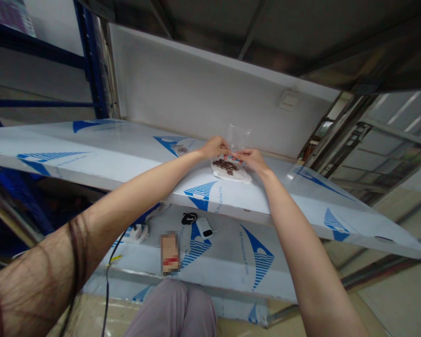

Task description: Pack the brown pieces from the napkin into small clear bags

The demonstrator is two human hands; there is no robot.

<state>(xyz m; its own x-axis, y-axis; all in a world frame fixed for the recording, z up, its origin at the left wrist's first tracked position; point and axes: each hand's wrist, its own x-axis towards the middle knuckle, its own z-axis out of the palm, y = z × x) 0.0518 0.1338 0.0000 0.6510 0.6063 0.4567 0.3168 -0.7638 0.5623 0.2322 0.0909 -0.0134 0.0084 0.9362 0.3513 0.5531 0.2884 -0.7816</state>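
My left hand (217,147) and my right hand (251,158) meet fingertip to fingertip over the worktop. Both are closed in a pinch at the lower part of a clear plastic bag (240,135), whose thin film stands up behind the fingers. Just below them lies a white pouch or cloth (233,177); I cannot tell which. On it rests a small heap of dark brown pieces (226,164), too small to name. A bit of blue shows by the right fingertips.
The film-covered worktop (126,154) ends in a front edge before my forearms. On a lower shelf (228,252) lie a white device (205,228), a black coiled cable (188,218), a white plug (136,232) and a blurred-out rectangle (170,252). A dark shelf (224,28) hangs overhead.
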